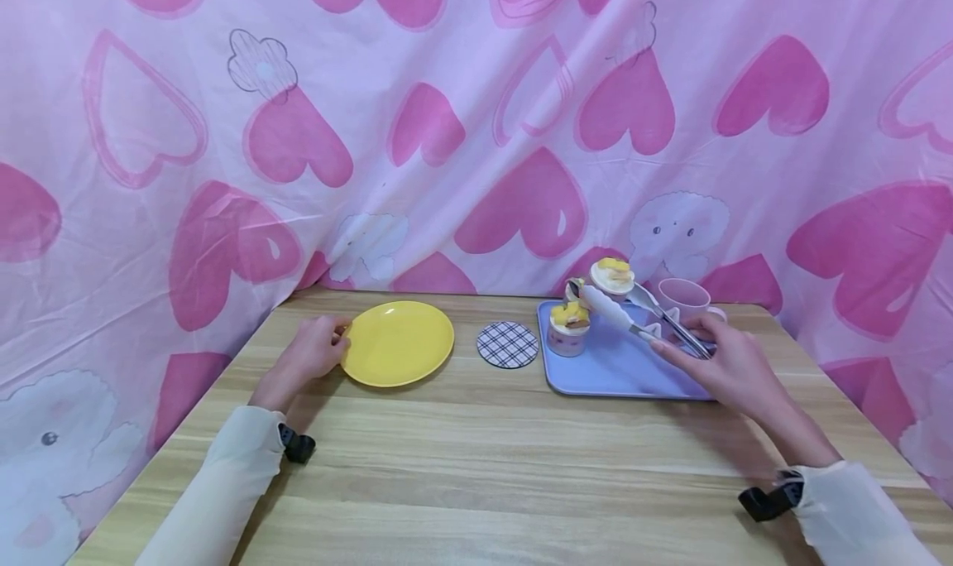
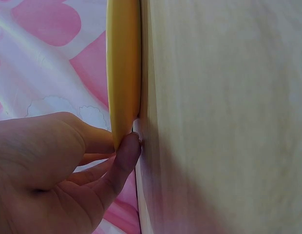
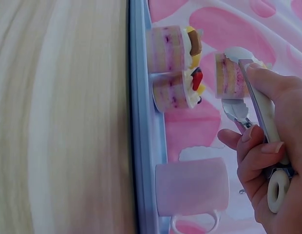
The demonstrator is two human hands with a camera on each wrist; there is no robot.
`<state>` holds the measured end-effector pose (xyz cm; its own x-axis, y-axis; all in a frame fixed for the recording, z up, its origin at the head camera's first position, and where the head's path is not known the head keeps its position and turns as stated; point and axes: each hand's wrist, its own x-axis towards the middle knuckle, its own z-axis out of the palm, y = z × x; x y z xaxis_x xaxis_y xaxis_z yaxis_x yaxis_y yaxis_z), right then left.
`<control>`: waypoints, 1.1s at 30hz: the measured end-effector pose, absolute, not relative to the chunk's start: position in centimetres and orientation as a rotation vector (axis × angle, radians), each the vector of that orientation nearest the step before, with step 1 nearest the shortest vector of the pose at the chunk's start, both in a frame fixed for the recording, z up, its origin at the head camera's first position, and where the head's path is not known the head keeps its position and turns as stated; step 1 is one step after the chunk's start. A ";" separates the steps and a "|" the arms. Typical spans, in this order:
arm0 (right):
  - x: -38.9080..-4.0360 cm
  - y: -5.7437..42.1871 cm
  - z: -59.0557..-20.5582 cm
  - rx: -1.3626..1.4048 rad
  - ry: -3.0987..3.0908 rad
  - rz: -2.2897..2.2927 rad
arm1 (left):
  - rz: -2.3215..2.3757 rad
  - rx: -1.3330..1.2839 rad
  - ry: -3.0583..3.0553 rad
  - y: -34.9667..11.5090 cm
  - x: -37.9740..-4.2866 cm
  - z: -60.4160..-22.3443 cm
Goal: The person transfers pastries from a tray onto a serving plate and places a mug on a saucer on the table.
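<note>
My left hand (image 1: 313, 351) pinches the left rim of a yellow plate (image 1: 398, 342); in the left wrist view the thumb (image 2: 127, 151) is under the rim. With my right hand (image 1: 733, 363) I grip tongs (image 1: 606, 308) with pale tips, held over the blue tray (image 1: 618, 386). Between the tong tips a small layered cake cup (image 3: 230, 78) hangs above the tray, its yellow-topped cream (image 1: 612, 275) showing in the head view. Two similar cups stand on the tray: one with yellow topping (image 1: 567, 338), the other with red fruit (image 3: 173, 92), partly hidden behind the tongs in the head view.
A pink mug (image 3: 192, 187) stands at the tray's back right, its handle outward. Between plate and tray lies a round checked coaster (image 1: 507, 345). The wooden table (image 1: 447, 483) ends at a pink heart-patterned cloth (image 1: 417, 177) hanging behind.
</note>
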<state>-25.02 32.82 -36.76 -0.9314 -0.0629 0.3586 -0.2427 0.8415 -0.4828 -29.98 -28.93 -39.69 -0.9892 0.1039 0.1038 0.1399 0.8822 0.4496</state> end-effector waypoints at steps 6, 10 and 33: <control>-25.2 32.1 -36.6 0.247 -2.669 0.783 | -0.702 -0.198 -2.968 -28.9 -30.1 -39.8; -25.3 31.6 -36.4 0.256 -2.655 0.783 | -0.701 -0.203 -2.962 -28.9 -30.1 -39.8; -25.7 29.4 -36.5 0.329 -2.640 0.834 | -0.734 -0.189 -2.968 -29.0 -29.8 -39.7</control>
